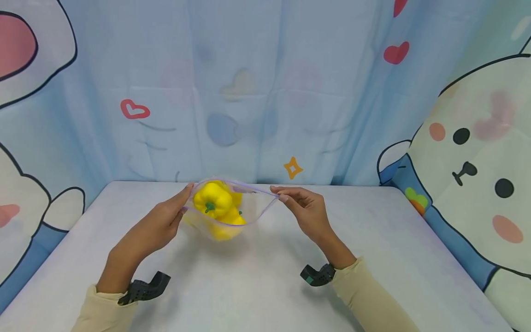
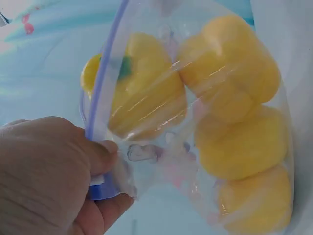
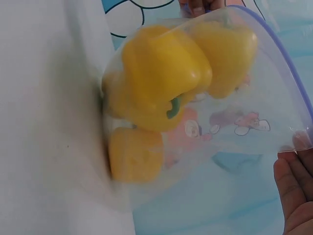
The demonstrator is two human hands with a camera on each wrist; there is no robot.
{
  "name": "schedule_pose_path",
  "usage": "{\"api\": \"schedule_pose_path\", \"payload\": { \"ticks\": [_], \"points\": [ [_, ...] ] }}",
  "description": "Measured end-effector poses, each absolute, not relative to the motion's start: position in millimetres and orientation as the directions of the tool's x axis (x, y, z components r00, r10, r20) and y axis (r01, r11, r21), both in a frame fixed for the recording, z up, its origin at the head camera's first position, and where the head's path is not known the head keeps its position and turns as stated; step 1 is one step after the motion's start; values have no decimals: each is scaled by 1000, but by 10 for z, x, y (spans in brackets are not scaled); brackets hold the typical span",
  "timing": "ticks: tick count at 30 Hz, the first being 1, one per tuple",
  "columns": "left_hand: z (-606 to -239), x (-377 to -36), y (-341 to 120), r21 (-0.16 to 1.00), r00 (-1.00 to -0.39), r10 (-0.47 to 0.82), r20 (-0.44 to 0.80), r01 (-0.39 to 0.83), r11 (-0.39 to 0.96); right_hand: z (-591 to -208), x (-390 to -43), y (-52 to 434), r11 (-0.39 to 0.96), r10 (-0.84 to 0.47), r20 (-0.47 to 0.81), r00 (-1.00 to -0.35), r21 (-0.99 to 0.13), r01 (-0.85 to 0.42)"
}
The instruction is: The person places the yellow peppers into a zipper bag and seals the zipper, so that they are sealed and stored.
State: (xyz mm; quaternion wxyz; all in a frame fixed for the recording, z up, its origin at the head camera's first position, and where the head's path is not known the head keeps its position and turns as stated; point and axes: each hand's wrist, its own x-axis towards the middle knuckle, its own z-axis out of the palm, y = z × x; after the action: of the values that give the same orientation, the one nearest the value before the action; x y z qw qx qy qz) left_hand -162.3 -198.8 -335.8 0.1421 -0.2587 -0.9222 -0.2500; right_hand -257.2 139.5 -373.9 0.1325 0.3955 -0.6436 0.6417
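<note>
A clear zip bag [image 1: 269,206] with a purple zip edge is held up over the table, its mouth spread wide. Several yellow bell peppers [image 1: 215,199] with green stems are inside it, and the left wrist view shows some of the peppers [image 2: 242,142] stacked toward the bag's bottom. One pepper [image 2: 146,88] sits higher, close to the mouth. My left hand [image 1: 159,222] pinches the left end of the zip edge between thumb and fingers. At the opposite end, my right hand [image 1: 306,211] pinches the other corner of the mouth.
A white table [image 1: 257,295] lies beneath the bag. Behind it hangs a light blue curtain [image 1: 257,55] with cartoon prints that also runs along both sides. Black wrist cameras [image 1: 145,288] are strapped at both sleeves.
</note>
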Motion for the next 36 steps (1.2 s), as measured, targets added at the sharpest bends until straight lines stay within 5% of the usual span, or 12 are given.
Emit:
{"api": "schedule_pose_path", "payload": {
  "ticks": [10,25,31,36],
  "points": [
    [-3267,-1538,-2051,288,-695,401,597,652,701,-3492,-2471,1491,-233,-282,773,-569,-630,-740],
    [-3127,-1393,-1980,259,-550,342,762,743,618,-3268,-2257,1627,-205,-214,783,-584,-621,-757],
    [-3092,-1351,-1987,362,-562,308,767,776,516,-3182,-2200,1672,-265,-204,808,-553,-589,-763],
    [-3055,-1320,-1995,428,-568,336,751,807,407,-3066,-2070,1739,-200,-191,757,-625,-653,-731]
  ]
}}
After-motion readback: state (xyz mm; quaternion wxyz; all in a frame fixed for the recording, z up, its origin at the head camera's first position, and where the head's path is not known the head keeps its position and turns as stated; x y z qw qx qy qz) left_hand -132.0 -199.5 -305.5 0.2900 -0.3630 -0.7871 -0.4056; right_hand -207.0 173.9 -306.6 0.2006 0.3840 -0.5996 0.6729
